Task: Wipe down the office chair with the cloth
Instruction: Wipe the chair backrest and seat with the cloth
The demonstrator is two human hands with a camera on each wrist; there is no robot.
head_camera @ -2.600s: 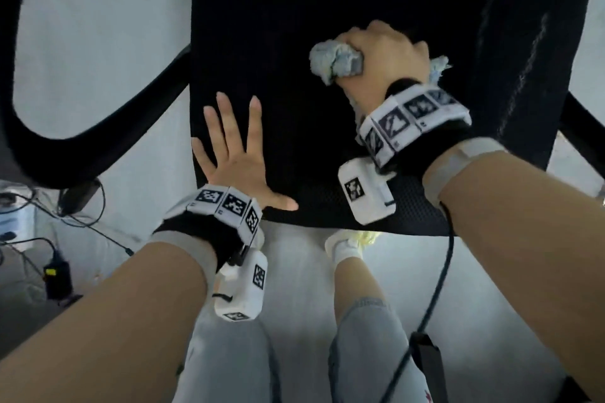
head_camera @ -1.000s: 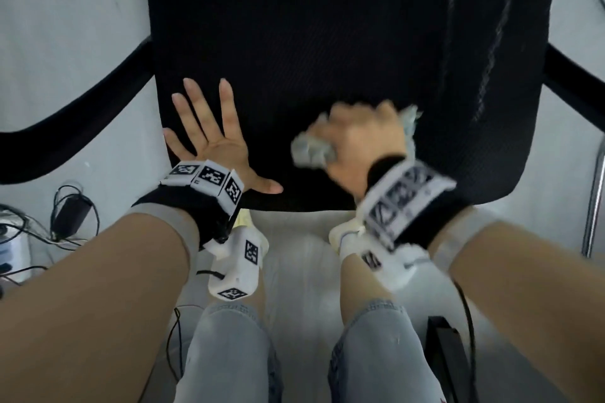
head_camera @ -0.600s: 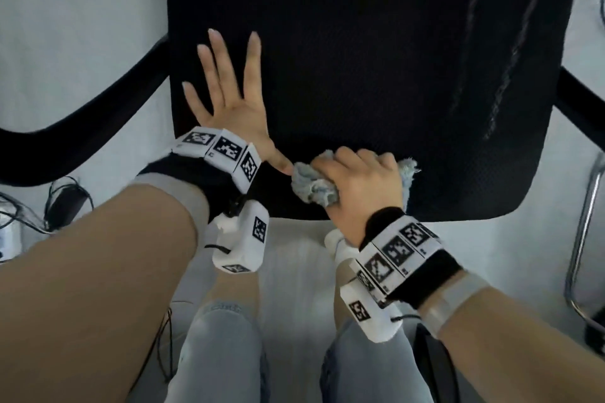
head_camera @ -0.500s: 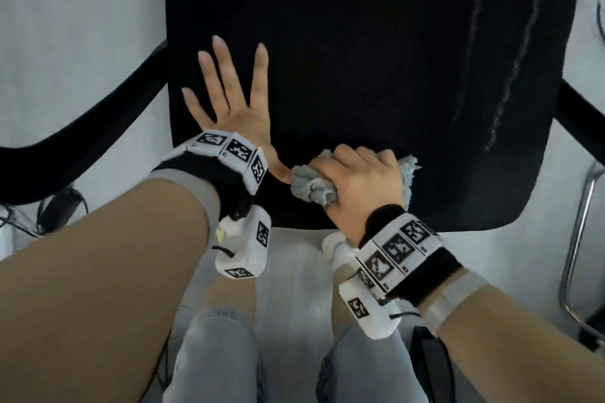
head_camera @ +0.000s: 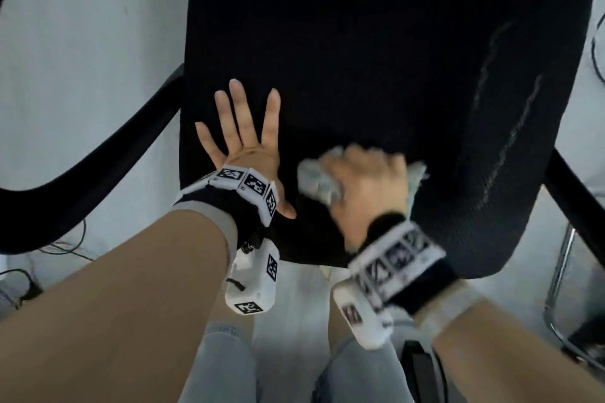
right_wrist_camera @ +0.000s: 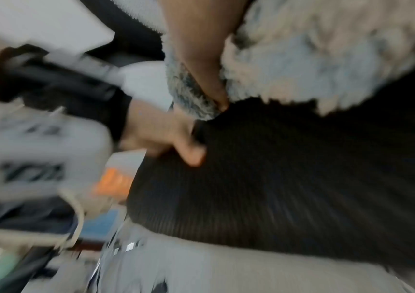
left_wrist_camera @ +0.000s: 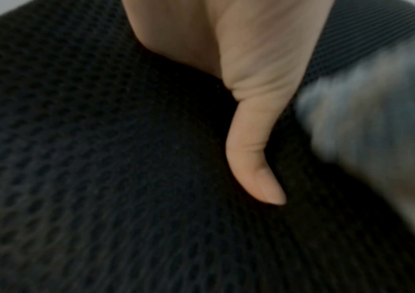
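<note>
Here, the left hand (head_camera: 244, 144) lies flat with fingers spread on the black mesh seat of the office chair (head_camera: 376, 52), near its front edge. Just beside it, the right hand (head_camera: 363, 186), motion-blurred, grips the bunched grey-blue cloth (head_camera: 316, 181), apparently pressed against the seat. A curved black armrest (head_camera: 108, 157) flanks the seat.
</note>
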